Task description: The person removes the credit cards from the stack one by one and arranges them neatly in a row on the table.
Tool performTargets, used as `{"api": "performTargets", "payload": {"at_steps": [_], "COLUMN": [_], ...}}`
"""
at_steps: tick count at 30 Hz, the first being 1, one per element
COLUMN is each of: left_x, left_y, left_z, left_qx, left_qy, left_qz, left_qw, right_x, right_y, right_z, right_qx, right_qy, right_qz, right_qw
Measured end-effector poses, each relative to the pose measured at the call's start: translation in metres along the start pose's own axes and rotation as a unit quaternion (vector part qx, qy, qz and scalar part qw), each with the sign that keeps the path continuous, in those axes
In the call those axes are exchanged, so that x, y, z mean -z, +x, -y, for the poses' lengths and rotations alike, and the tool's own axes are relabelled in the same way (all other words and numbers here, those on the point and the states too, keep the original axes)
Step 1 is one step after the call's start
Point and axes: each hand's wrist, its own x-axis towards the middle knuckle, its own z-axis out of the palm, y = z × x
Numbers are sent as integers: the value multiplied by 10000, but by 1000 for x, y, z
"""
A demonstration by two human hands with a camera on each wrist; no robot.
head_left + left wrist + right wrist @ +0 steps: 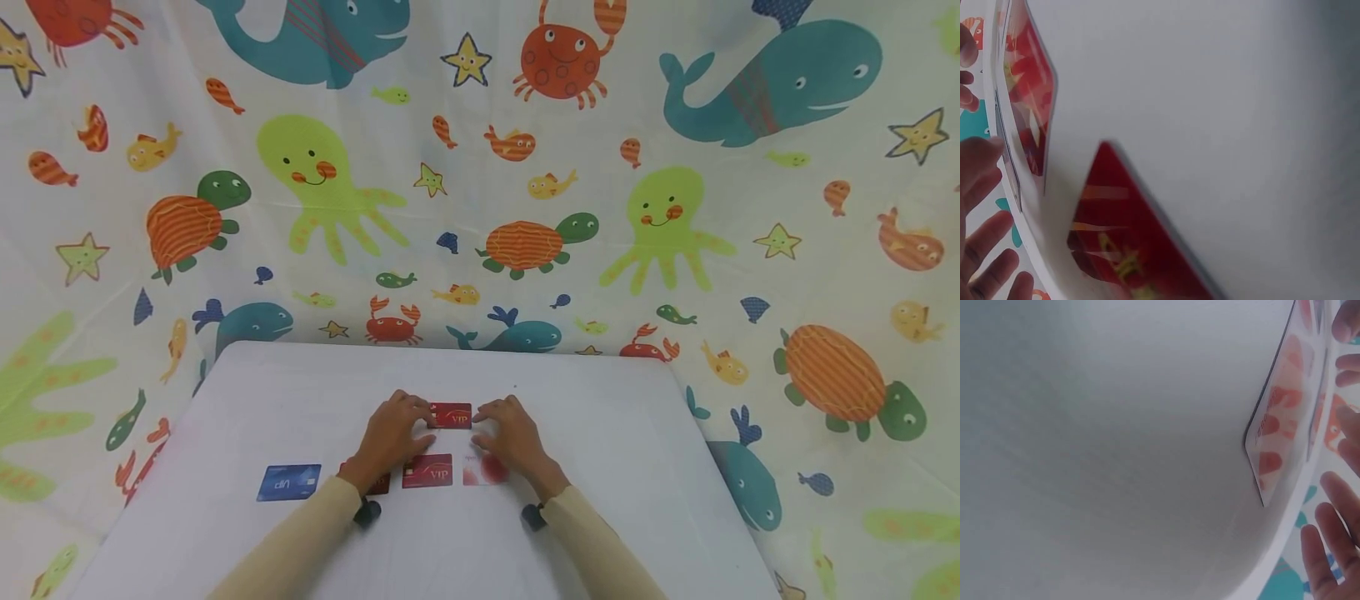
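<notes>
In the head view a red VIP card (452,416) lies upright-facing on the white table between both hands. My left hand (392,432) has its fingertips right at the card's left end, thumb held apart below. At the right end, my right hand (516,435) rests with fingertips close to the edge. A nearer row holds another red VIP card (427,472), a white card with red circles (483,470) partly under the right hand's outline, and a dark red card (382,484) mostly hidden by the left wrist. Both wrist views show loosely spread fingers (988,240).
A blue card (289,482) lies at the row's left end, its lettering upside down. The white table (600,400) has rounded far corners. Behind it hangs a curtain (480,192) printed with sea animals.
</notes>
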Motion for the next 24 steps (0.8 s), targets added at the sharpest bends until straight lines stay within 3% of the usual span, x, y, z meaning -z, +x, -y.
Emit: {"api": "performTargets", "payload": {"at_steps": [17,24], "left_x": [3,2], "left_y": [16,17], "left_z": [2,2], "left_qx": [40,72], "left_qy": [55,31], "left_qz": [235,291], "left_qw": [9997,9995], "right_x": [-13,-15], "right_y": [24,30], "right_z": [4,6], "right_qx": [83,-82], "right_qy": [-162,-83], "right_qz": [199,352], "right_qw": [9996,9993]}}
